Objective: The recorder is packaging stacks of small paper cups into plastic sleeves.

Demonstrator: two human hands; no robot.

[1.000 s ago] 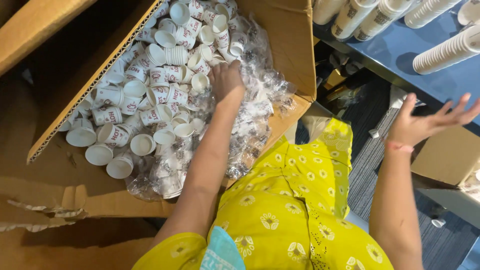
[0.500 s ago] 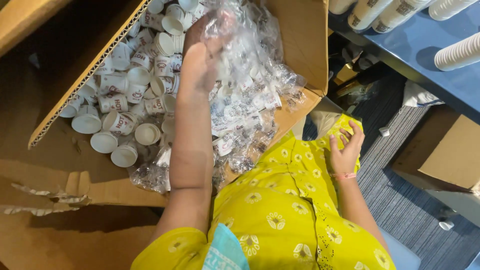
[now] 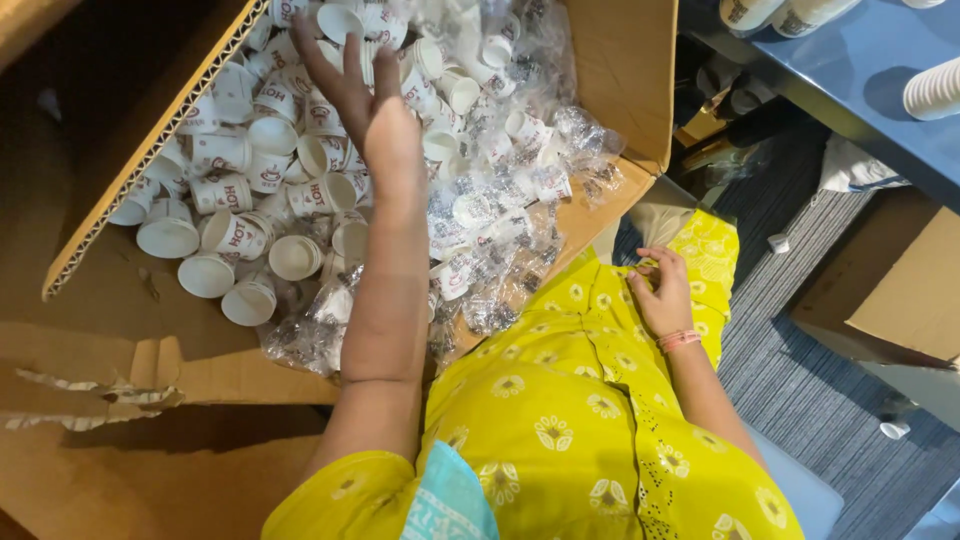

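Many smooth paper cups (image 3: 250, 180) under left hand (image 3: 385, 135).

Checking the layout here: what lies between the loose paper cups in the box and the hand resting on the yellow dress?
In the head view, crumpled clear plastic wrap and the cardboard box's wall lie between the paper cups and the right hand.

**Left arm stretched out, right hand on the lap**

The left hand (image 3: 375, 120) reaches forward at full arm's length, fingers spread, back of hand up. The right hand (image 3: 662, 290) rests on the thigh, fingers loosely curled, elbow bent.
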